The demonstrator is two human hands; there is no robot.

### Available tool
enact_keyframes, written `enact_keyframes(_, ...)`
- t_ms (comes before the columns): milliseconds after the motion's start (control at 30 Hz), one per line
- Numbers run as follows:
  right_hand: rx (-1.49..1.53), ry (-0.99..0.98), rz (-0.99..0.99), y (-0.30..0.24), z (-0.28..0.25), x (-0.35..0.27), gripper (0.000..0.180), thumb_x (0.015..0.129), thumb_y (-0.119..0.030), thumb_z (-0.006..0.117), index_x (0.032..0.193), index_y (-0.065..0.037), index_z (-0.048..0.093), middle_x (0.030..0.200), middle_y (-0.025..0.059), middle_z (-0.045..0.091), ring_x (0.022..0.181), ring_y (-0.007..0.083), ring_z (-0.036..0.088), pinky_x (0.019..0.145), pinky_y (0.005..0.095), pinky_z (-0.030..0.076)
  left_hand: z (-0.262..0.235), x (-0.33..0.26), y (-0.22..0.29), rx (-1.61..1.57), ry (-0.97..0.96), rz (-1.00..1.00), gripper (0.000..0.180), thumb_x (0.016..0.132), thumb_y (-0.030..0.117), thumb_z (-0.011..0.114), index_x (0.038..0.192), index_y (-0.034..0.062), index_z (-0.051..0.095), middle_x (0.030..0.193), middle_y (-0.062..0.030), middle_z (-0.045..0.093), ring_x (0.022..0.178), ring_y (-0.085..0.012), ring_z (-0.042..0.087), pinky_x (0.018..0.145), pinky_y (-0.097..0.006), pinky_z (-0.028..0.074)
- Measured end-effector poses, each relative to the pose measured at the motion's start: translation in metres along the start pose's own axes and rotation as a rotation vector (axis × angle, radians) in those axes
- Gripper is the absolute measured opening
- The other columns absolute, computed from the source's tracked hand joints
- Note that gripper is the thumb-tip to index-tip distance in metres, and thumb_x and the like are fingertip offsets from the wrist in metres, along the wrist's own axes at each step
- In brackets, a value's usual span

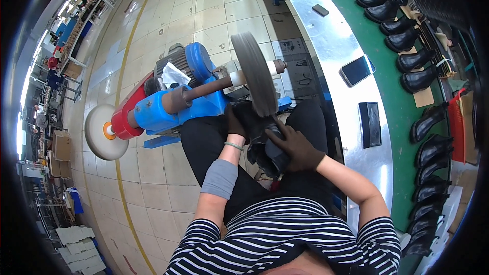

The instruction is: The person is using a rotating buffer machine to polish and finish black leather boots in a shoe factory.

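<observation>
I hold a black boot in both gloved hands, pressed up against the lower edge of a grey buffing wheel. My left hand grips the boot's far end, just under the wheel. My right hand clasps the boot's near side, fingers spread over the leather. The wheel sits on a shaft of a blue and red polishing machine, which carries a pale disc at its left end. A grey sleeve band covers my left forearm.
A curved steel counter runs on my right with a phone and a black box on it. Beyond it, a green belt carries several black boots. Tiled floor with a yellow line lies to the left.
</observation>
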State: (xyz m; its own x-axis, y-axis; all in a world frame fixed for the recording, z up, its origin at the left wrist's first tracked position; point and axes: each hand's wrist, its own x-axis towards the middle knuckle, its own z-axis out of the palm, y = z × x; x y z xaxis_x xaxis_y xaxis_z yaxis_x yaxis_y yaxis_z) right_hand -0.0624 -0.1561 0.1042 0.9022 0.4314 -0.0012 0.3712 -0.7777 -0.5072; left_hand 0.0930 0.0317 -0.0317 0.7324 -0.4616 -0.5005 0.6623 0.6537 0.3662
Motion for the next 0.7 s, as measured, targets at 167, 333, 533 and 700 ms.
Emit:
enact_keyframes(167, 0.123, 0.160, 0.127, -0.022, 0.012, -0.037, 0.107, 0.054, -0.030, 0.079, 0.146, -0.016, 0.025, 0.139, 0.0333, 0.026, 0.118, 0.0468, 0.041, 0.087, 0.0517, 0.041, 0.011, 0.000, -0.021, 0.116, -0.017, -0.053, 0.065, 0.089, 0.059, 0.040, 0.124, 0.0050, 0.054, 0.121, -0.0094, 0.059, 0.109, -0.0268, 0.055, 0.101, -0.037, 0.038)
enact_keyframes(333, 0.276, 0.273, 0.249, -0.045, 0.008, -0.067, 0.101, 0.056, -0.032, 0.081, 0.143, -0.015, 0.032, 0.141, 0.0322, 0.025, 0.126, 0.0474, 0.035, 0.097, 0.0514, 0.037, 0.014, -0.004, -0.040, -0.360, -0.456, -0.200, 0.047, 0.095, 0.040, 0.038, 0.123, 0.0048, 0.054, 0.120, -0.0098, 0.059, 0.110, -0.0263, 0.055, 0.102, -0.037, 0.036)
enact_keyframes(533, 0.581, 0.477, 0.069, -0.012, -0.012, -0.108, 0.080, 0.065, -0.014, 0.077, 0.137, -0.010, 0.042, 0.134, 0.0223, 0.044, 0.124, 0.0349, 0.046, 0.101, 0.0400, 0.040, 0.022, -0.050, -0.032, 0.444, -0.349, 0.175, 0.030, 0.095, 0.022, 0.045, 0.113, 0.0022, 0.057, 0.112, -0.0091, 0.061, 0.103, -0.0208, 0.059, 0.091, -0.031, 0.045)
enact_keyframes(700, 1.681, 0.825, 0.425, 0.014, -0.006, -0.119, 0.054, 0.069, -0.006, 0.070, 0.120, 0.002, 0.053, 0.114, 0.0115, 0.061, 0.103, 0.0222, 0.060, 0.091, 0.0344, 0.048, 0.056, -0.099, -0.016, 0.749, -0.547, -0.039, 0.058, 0.088, 0.032, 0.054, 0.134, -0.0014, 0.042, 0.130, -0.0181, 0.050, 0.117, -0.0259, 0.052, 0.101, -0.036, 0.040)
